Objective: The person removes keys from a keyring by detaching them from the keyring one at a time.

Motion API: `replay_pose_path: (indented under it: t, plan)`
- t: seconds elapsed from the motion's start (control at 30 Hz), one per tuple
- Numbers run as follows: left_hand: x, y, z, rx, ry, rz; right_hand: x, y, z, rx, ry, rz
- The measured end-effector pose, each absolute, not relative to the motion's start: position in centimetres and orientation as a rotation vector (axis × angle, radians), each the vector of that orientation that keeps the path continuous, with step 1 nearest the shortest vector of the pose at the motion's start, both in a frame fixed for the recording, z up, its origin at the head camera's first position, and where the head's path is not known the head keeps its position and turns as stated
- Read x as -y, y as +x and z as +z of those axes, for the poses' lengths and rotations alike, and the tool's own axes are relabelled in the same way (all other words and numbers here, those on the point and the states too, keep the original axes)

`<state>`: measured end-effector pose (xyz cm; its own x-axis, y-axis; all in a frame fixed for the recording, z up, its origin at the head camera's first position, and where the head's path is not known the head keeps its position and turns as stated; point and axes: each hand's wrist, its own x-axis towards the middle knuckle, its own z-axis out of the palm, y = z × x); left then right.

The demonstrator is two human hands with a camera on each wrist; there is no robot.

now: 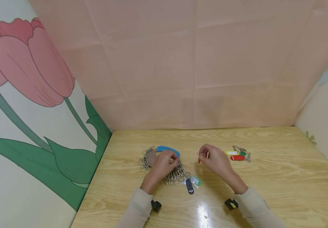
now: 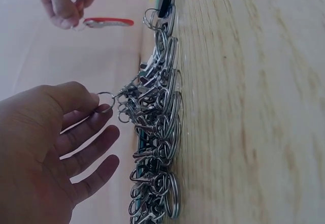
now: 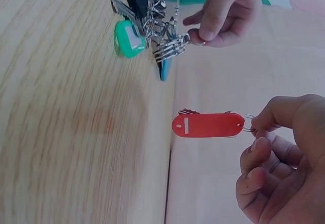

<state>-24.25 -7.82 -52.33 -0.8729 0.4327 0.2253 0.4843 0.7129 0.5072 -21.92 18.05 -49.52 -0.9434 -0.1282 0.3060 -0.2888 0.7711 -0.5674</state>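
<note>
Over the bunch of metal key rings and clasps [image 1: 176, 174], my left hand [image 1: 164, 164] pinches one split ring [image 2: 105, 102] between thumb and forefinger. That ring joins the chained cluster lying on the table. To the right, my right hand [image 1: 215, 159] holds a red key tag [image 3: 208, 125] by its small ring, above the tabletop. Part of a key shows behind this tag. A blue piece [image 1: 168, 150] lies beside the bunch, partly behind the left hand. At the bunch's near end are a black tag [image 1: 189, 186] and a green tag [image 1: 196, 180] with keys.
On the wooden table [image 1: 280, 177], right of the right hand, lie a yellow tag [image 1: 232, 153], a red tag [image 1: 237, 157] and keys [image 1: 239, 148]. A pink cloth wall [image 1: 164, 63] rises behind the table; a tulip-patterned panel [image 1: 30, 63] stands at the left.
</note>
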Motion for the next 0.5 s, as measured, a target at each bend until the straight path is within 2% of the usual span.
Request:
replay_pose_path:
  t: [0.5]
  plan:
    - [8.4,-24.0,-52.4,2.847,-0.756,-0.928,-19.8,-21.7,-49.3,2.717,0.299,0.903]
